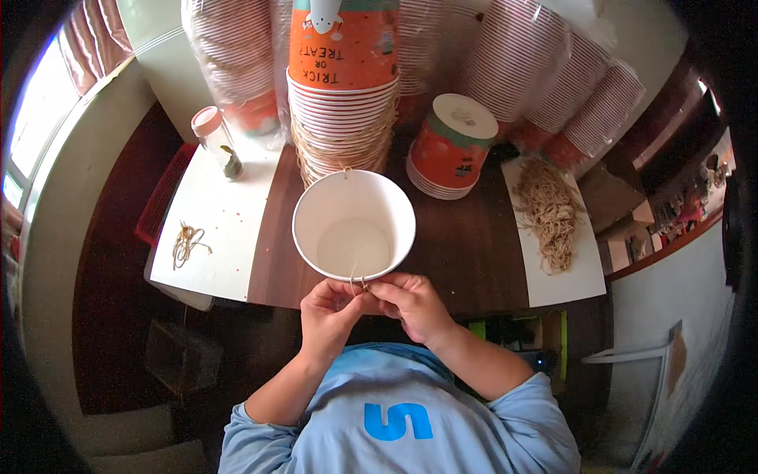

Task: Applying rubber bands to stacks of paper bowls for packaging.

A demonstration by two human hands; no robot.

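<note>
A white-lined paper bucket (pixel 354 225) stands at the table's near edge with its mouth toward me. My left hand (pixel 330 306) and my right hand (pixel 410 306) meet at its near rim. Both pinch a thin tan twine (pixel 357 281) that comes through the rim there. A bit of twine also shows at the far rim. The fingertips partly cover the twine, so I cannot make out whether it is knotted. Right behind the bucket rises a tall stack of orange paper buckets (pixel 341 103), upside down, with twine loops hanging round its lower rims.
A short upturned bucket stack (pixel 454 150) stands right of the tall one. Tan twine lies in a bundle (pixel 549 213) at the right and a small coil (pixel 187 245) at the left. A pink-lidded clear jar (pixel 219 142) stands far left. Plastic-wrapped bucket stacks (pixel 517 63) line the back.
</note>
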